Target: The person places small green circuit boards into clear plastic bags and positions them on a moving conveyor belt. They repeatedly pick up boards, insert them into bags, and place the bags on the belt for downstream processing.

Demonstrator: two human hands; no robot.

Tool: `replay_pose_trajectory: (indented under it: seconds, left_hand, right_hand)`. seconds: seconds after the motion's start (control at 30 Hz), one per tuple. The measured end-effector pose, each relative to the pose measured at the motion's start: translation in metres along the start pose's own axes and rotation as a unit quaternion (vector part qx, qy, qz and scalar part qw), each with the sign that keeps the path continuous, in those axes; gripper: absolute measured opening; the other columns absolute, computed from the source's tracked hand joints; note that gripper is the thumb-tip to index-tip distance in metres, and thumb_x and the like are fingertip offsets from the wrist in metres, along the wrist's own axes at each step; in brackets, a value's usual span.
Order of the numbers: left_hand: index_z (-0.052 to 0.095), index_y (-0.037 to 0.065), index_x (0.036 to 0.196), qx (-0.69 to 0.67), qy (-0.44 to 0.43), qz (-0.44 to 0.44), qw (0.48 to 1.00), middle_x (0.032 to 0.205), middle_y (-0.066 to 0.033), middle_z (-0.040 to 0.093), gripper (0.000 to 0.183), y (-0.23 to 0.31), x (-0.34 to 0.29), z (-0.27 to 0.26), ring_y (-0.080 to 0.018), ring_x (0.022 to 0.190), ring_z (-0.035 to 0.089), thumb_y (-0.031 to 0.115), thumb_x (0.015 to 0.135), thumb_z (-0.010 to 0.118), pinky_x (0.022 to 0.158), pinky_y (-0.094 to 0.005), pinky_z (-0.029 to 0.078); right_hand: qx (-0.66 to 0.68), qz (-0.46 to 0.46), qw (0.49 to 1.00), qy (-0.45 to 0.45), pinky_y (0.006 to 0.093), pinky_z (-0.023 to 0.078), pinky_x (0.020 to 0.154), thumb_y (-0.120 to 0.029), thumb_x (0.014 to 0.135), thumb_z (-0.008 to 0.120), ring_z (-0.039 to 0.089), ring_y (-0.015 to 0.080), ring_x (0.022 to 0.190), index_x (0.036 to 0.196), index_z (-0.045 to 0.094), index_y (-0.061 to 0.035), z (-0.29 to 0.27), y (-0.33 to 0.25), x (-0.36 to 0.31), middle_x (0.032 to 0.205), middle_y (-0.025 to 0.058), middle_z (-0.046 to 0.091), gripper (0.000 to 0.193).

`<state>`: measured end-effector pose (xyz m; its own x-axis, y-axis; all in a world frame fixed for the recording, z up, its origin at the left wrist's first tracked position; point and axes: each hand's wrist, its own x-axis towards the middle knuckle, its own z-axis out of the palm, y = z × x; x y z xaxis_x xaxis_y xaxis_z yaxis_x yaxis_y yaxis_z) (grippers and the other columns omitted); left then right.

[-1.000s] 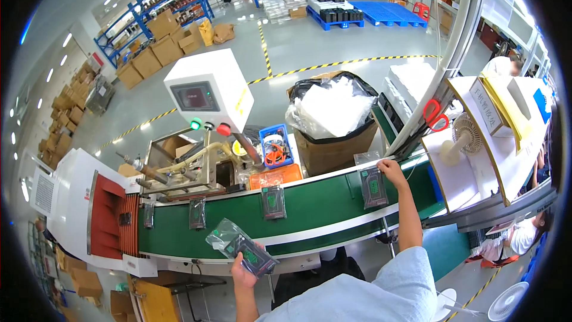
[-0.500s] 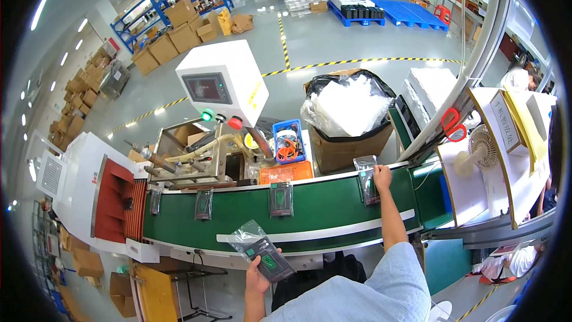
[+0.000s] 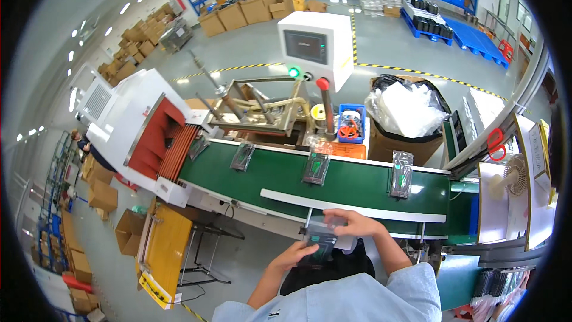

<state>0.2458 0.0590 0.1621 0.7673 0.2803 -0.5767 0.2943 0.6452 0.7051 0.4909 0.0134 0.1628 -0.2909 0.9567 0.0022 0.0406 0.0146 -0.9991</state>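
Note:
In front of my body, near the belt's front edge, a flat black box in a clear plastic bag (image 3: 322, 241) is between my hands. My left hand (image 3: 294, 254) is closed on its lower left side. My right hand (image 3: 353, 224) is at the bag's upper end, fingers bent over the clear plastic; their tips are partly blurred. Beyond them, similar bagged boxes lie spaced along the green conveyor belt (image 3: 363, 194). The nearest to my right is a bagged black box (image 3: 401, 175); another bagged box (image 3: 316, 167) lies left of it, and more lie toward the machine.
A white machine with a red curtained opening (image 3: 156, 128) stands at the belt's left end. A white control box (image 3: 319, 48) rises behind the belt. Beyond it sit a blue bin (image 3: 351, 124) and a carton of clear plastic (image 3: 405, 110). A white guide rail (image 3: 351, 207) runs along the front.
My right hand has left the bagged box on the belt and come to the one in my left hand. The view has shifted left. Belt pieces appear at different places.

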Motion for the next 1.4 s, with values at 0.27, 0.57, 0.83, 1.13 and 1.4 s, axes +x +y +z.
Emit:
replay_pose_trajectory:
  seconds: [0.27,0.57,0.83,1.13,1.4]
  left_hand:
    - [0.042,0.004,0.127,0.163,-0.06,-0.059,0.983,0.109,-0.0024,0.052,0.047,-0.044,-0.043,-0.006,-0.0087,0.096,0.047,0.03,0.089,0.053,0.085,-0.0225,0.039]
    - [0.036,0.005,0.13,-0.085,-0.062,-0.028,0.994,0.115,-0.0061,0.051,0.052,-0.067,-0.044,0.007,-0.0147,0.102,0.051,0.035,0.09,0.048,0.086,-0.0297,0.043]
    - [0.036,0.004,0.128,-0.132,-0.06,-0.026,0.989,0.113,-0.0067,0.052,0.048,-0.068,-0.002,0.048,-0.0161,0.099,0.054,0.035,0.092,0.045,0.085,-0.0313,0.044]
    - [0.039,0.005,0.126,-0.197,0.012,0.031,0.98,0.122,-0.0136,0.05,0.041,-0.073,0.08,0.119,-0.0269,0.11,0.05,0.027,0.092,0.043,0.094,-0.0415,0.039]
    - [0.055,0.002,0.103,-0.383,0.084,-0.099,0.915,0.108,-0.0153,0.057,0.024,-0.105,0.114,0.125,-0.0277,0.104,0.054,0.016,0.084,0.05,0.095,-0.0422,0.04]
  right_hand:
    - [-0.062,-0.044,0.994,0.08,0.0264,0.045,0.062,-0.011,0.08,0.061,0.057,0.0118,0.07,0.087,0.065,-0.0019,0.045,-0.028,-0.002,0.077,0.0044,0.062,0.013]
    - [0.101,0.139,0.982,0.075,0.0259,0.045,0.076,-0.022,0.081,0.066,0.055,0.0102,0.083,0.107,0.058,-0.0006,0.086,0.011,-0.095,0.089,0.003,0.061,0.035]
    - [0.213,0.194,0.927,0.241,0.0212,0.042,0.066,-0.019,0.084,0.061,0.053,0.0072,0.073,0.096,0.063,-0.0014,0.071,0.011,-0.11,0.08,0.0007,0.059,0.021]
    - [-0.054,0.075,0.856,0.509,0.0236,0.038,0.055,-0.02,0.083,0.059,0.044,0.0055,0.062,0.077,0.06,0.0018,-0.111,0.051,-0.162,0.064,-0.0038,0.051,0.022]
    - [-0.172,0.162,0.704,0.67,0.0344,0.045,0.065,-0.024,0.079,0.056,0.059,0.024,0.067,0.088,0.066,-0.0053,-0.274,0.184,-0.171,0.068,0.0132,0.062,0.023]
